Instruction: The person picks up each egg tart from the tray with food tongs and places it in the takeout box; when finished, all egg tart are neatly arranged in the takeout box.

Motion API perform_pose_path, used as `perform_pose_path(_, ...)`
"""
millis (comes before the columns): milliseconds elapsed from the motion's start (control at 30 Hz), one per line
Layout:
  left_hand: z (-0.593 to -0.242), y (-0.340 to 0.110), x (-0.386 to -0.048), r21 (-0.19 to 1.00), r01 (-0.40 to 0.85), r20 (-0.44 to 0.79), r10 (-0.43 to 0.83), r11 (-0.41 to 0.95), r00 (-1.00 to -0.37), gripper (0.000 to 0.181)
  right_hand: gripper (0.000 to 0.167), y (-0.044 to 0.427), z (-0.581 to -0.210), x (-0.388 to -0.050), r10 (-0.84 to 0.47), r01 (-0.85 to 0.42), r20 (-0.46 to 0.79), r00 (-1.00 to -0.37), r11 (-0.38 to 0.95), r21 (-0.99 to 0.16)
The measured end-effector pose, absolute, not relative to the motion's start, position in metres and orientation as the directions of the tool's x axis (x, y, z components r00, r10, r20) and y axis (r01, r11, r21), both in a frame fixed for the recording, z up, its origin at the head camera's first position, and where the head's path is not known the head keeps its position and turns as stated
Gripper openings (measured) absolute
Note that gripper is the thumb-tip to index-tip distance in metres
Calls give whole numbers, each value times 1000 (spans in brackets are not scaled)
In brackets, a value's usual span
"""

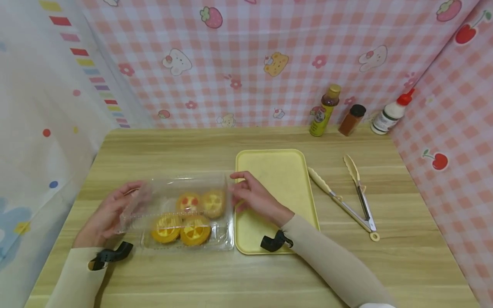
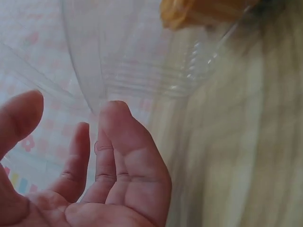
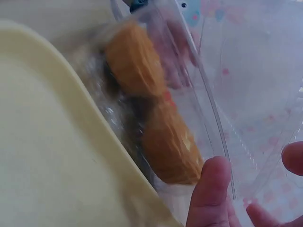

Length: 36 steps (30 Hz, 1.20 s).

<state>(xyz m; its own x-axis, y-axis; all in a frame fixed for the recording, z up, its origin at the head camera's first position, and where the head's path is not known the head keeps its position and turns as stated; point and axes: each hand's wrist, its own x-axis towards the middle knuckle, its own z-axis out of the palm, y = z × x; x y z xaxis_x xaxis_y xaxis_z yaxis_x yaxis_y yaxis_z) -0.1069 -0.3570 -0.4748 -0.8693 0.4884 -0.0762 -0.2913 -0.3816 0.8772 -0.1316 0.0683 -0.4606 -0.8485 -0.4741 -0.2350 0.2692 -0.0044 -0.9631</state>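
A clear plastic clamshell box (image 1: 225,244) lies in front of me, its transparent lid (image 1: 165,185) tilted over the base. Several egg tarts (image 1: 165,231) with yellow-orange fillings sit inside; one near the back has red spots. At the box's left end, my left hand (image 1: 109,216) has its fingertips against the plastic edge. In the left wrist view its fingers (image 2: 135,156) are nearly straight and its thumb stands apart. My right hand (image 1: 258,199) reaches over the tray to the box's right end. One fingertip (image 3: 215,175) touches the clear wall in the right wrist view.
A pale yellow tray (image 1: 275,167) lies right of the box, under my right forearm. Spread tongs (image 1: 350,212) rest farther right. Along the back stand a yellow-capped bottle (image 1: 323,113), a black-lidded spice jar (image 1: 351,121) and a red-tipped white bottle (image 1: 388,116).
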Motion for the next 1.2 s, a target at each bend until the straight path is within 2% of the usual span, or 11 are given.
perform_pose_path(100, -475, -356, -99, 901, -239, -58, 447, -362, -893, 46, 56, 69, -461, -124, -477, 264, -237, -846, 10, -964)
perform_pose_path(233, -475, -353, -86, 893, -235, -59, 419, -384, -906, 44, 63, 68, -461, -114, -484, 283, -255, -837, 15, -959)
perform_pose_path(533, -479, -345, -63, 900, -231, -65, 409, -370, -910, 46, 68, 75, -461, -95, -556, 289, -272, -785, 59, -955)
perform_pose_path(633, -481, -343, -54, 904, -223, -61, 406, -364, -912, 45, 68, 77, -461, -89, -587, 276, -273, -762, 86, -957)
perform_pose_path(867, -479, -344, -32, 958, -213, -131, 373, -190, -919, 42, 61, 81, -468, -75, -625, 268, -284, -727, 121, -956)
perform_pose_path(1067, -472, -349, -15, 955, -277, -210, 421, -103, -882, 44, 51, 83, -471, -67, -662, 290, -284, -694, 104, -951)
perform_pose_path(1200, -470, -353, -9, 946, -310, -230, 478, -95, -848, 47, 43, 82, -470, -64, -667, 301, -288, -687, 100, -948)
